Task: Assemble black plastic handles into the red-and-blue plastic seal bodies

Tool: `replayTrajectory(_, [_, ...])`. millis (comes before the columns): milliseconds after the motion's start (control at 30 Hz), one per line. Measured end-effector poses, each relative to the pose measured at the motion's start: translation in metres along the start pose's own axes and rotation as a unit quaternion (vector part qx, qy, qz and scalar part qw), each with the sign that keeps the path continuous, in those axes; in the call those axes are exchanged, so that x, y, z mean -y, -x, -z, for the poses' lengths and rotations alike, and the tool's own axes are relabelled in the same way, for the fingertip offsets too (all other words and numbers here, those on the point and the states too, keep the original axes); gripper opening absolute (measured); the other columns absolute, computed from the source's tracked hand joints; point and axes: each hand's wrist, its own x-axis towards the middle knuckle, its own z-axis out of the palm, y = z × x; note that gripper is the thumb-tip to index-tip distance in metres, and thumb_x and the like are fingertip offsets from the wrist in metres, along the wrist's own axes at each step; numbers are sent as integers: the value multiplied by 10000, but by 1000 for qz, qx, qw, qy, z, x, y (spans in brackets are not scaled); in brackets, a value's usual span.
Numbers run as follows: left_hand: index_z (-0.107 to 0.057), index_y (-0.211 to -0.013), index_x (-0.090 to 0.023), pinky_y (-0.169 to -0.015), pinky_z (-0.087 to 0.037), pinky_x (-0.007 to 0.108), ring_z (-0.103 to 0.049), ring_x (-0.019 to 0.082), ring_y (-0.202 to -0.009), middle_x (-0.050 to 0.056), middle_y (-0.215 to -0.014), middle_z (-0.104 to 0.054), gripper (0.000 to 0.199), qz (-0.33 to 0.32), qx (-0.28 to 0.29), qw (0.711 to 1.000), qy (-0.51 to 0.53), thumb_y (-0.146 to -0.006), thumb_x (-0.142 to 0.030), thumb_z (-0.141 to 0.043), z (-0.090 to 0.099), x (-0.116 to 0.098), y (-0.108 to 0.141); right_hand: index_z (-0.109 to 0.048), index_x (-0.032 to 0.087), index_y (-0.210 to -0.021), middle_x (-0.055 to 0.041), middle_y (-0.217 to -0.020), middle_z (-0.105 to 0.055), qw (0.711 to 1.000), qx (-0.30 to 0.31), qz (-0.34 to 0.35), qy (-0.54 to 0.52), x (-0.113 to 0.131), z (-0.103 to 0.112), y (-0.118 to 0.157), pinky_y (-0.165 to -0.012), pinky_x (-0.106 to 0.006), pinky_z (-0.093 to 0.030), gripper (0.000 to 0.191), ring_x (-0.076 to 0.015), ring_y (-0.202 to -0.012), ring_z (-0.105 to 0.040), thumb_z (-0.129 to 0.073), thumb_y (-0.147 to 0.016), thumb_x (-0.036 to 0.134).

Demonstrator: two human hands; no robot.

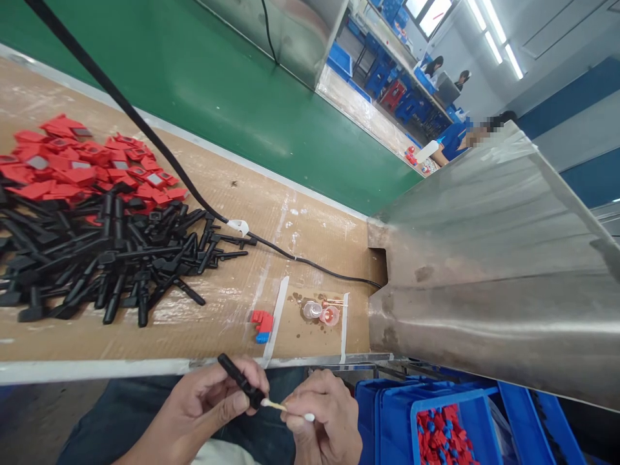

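I see the left hand pinching a black part between thumb and fingers, the part's long stem angled up and away, its thicker end toward the other hand. The right hand has its fingertips closed round a cotton swab; one white tip juts out past the knuckles, the other meets the thick end of the black part, so the part lies just left of the right hand. From my end that tip seems to touch it, though the contact is too small for me to be certain.

Beyond the hands, over the edge of the cardboard-covered table, I find a red-and-blue piece beside a strip of tape. To its right stand a clear cup and a reddish cup, touching or nearly so. Well to the left lies a heap of black parts, with a heap of red parts behind it. A black cable crosses the table to a notch in the metal panel. Below that panel, a blue bin holds red and blue pieces.
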Motion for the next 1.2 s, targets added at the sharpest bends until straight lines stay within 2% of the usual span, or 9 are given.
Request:
replayTrajectory(133, [-859,-714,-279,-634,-550,267,-630,191,-658,12,-715,-730,515,6,1,1000,-3,-625,-773,-975,-3,-6,2,-705,252,-952,34,-709,-728,999,1,7,38,3,-3,-3,-610,-293,-475,328,-125,-591,-667,-551,-1179,432])
replayTrajectory(367, [-856,-713,-260,-655,-562,267,-652,194,-677,15,-730,-740,544,4,9,1000,-13,-645,-790,-954,1,-1,-1,-701,246,-944,9,-729,-728,997,28,-4,69,6,-6,-5,-628,-279,-490,365,-140,-632,-665,-510,-1188,438])
replayTrajectory(433, [-862,-748,-250,-660,-564,264,-649,191,-679,22,-740,-741,523,-1,34,999,-22,-701,-765,-939,8,5,-4,-709,246,-976,11,-735,-732,996,45,19,72,3,-4,-5,-615,-273,-488,350,-137,-631,-676,-499,-1195,422])
replayTrajectory(533, [-874,-835,-246,-680,-589,274,-684,215,-725,51,-803,-767,449,-19,104,994,-40,-820,-695,-893,23,16,-11,-708,248,-992,16,-741,-731,995,65,38,69,1,0,-5,-610,-271,-490,340,-133,-632,-681,-488,-1201,403])
replayTrajectory(633, [-877,-905,-259,-712,-612,273,-724,236,-800,66,-879,-789,384,-21,137,989,-47,-890,-642,-854,33,26,-17,-699,251,-972,14,-753,-721,996,58,8,67,2,1,-4,-628,-280,-495,337,-143,-653,-668,-494,-1199,393])
replayTrajectory(733, [-872,-915,-263,-710,-619,267,-728,238,-818,66,-902,-793,370,-18,137,989,-44,-898,-632,-852,37,29,-18,-688,251,-949,19,-745,-707,998,26,-13,55,4,1,-3,-638,-292,-487,348,-144,-644,-649,-496,-1198,399])
replayTrajectory(900, [-871,-898,-263,-705,-620,266,-726,236,-812,60,-886,-785,392,-15,135,990,-36,-881,-655,-857,31,25,-14,-685,255,-969,10,-760,-712,998,40,-18,53,6,0,1,-632,-299,-488,342,-155,-650,-657,-487,-1198,415])
replayTrajectory(1100, [-852,-773,-254,-677,-580,261,-665,196,-715,20,-773,-743,528,14,41,999,-10,-699,-771,-937,9,6,-3,-681,248,-967,13,-756,-715,997,55,0,59,4,-1,-3,-616,-291,-486,343,-147,-627,-649,-478,-1201,395])
replayTrajectory(1200, [-845,-745,-242,-657,-571,272,-661,200,-702,23,-751,-741,560,13,26,1000,-8,-666,-788,-944,2,0,-1,-689,244,-968,5,-743,-716,998,48,-1,33,0,1,-3,-602,-306,-485,330,-160,-616,-658,-493,-1194,382])
